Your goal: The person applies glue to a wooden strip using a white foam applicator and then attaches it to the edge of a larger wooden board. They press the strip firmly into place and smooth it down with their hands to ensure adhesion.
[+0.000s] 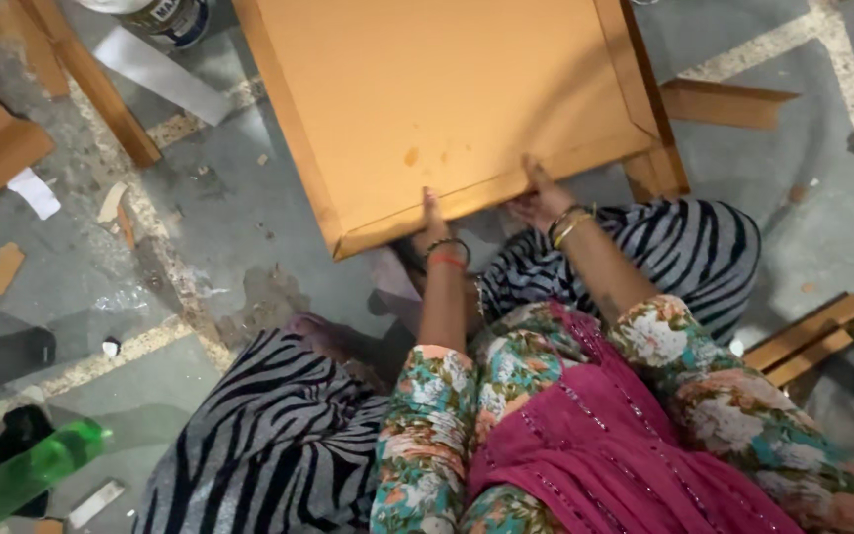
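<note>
- Orange-brown framed wooden panel (447,99) lay flat on the grey floor (249,247), just beyond the person's knees.
- Left hand (433,229) grip clenched on the panel's near edge, thumb on top.
- Right hand (542,198) grip grasped the same edge, further right.
- Green bottle (27,473) lay near left.

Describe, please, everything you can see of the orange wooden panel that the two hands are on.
The orange wooden panel is a flat, smooth board with a raised mitred frame along its edges and a few small dark spots. It lies tilted above the grey floor. The left hand and right hand press on its near frame edge.
</note>
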